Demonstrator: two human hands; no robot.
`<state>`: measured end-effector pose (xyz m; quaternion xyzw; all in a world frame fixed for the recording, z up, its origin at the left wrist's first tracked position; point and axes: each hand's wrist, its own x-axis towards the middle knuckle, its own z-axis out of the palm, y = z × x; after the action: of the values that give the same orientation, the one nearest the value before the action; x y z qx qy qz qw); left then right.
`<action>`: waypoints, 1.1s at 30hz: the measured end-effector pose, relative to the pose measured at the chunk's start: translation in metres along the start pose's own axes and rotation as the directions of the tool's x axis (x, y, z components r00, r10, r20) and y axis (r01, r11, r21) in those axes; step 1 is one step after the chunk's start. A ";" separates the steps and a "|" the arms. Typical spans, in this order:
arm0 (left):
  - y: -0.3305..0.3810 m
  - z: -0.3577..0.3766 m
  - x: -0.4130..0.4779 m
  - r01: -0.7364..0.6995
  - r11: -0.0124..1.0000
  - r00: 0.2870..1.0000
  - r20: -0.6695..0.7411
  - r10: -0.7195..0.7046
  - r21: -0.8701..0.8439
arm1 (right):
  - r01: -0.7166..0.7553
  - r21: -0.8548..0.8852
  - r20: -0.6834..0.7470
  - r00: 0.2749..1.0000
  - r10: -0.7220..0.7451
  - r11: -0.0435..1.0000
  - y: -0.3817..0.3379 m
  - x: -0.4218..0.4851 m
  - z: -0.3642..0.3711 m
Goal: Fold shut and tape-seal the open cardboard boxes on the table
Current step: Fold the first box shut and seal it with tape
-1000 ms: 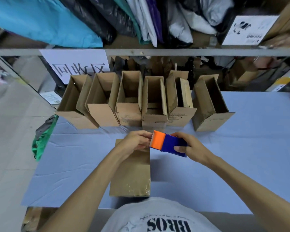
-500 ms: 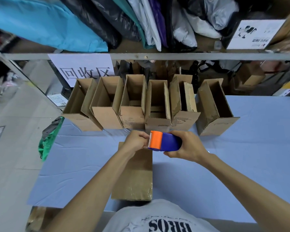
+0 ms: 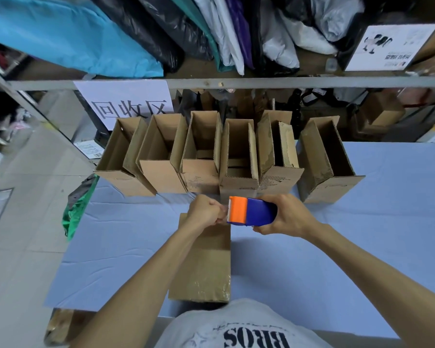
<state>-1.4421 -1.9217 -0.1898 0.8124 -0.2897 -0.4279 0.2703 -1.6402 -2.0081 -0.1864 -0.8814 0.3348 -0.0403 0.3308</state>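
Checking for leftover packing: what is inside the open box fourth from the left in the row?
Inside the fourth box, bare walls and folded bottom flaps show. Its near wall hides the front of the floor.

The 6 open boxes (image 3: 239, 162) are plain brown corrugated cardboard, matt, with fluted edges showing raw. The closed box (image 3: 206, 262) is the same board, with a glossy, wrinkled band of clear tape at its near end. The tape dispenser (image 3: 251, 210) is smooth plastic, orange and blue, slightly shiny. The table (image 3: 362, 247) has a matt, pale blue, creased covering. The shelf rail (image 3: 286, 82) looks like grey painted metal.
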 end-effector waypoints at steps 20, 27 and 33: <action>-0.029 -0.022 0.024 -0.016 1.000 0.995 0.097 0.016 -0.002 | -0.257 -0.254 0.077 0.956 0.284 0.933 0.054 -0.023 -0.038; -0.032 -0.013 0.024 -0.088 0.995 0.995 0.058 0.085 0.054 | -0.277 -0.274 0.090 0.946 0.312 0.921 0.061 -0.020 -0.038; -0.030 -0.008 0.030 -0.086 0.991 0.996 0.015 0.085 0.105 | -0.275 -0.292 0.082 0.947 0.310 0.916 0.064 -0.017 -0.040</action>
<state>-1.4143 -1.9202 -0.2228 0.8101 -0.3479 -0.4042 0.2436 -1.7007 -2.0557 -0.1922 -0.8597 0.4435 0.1128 0.2270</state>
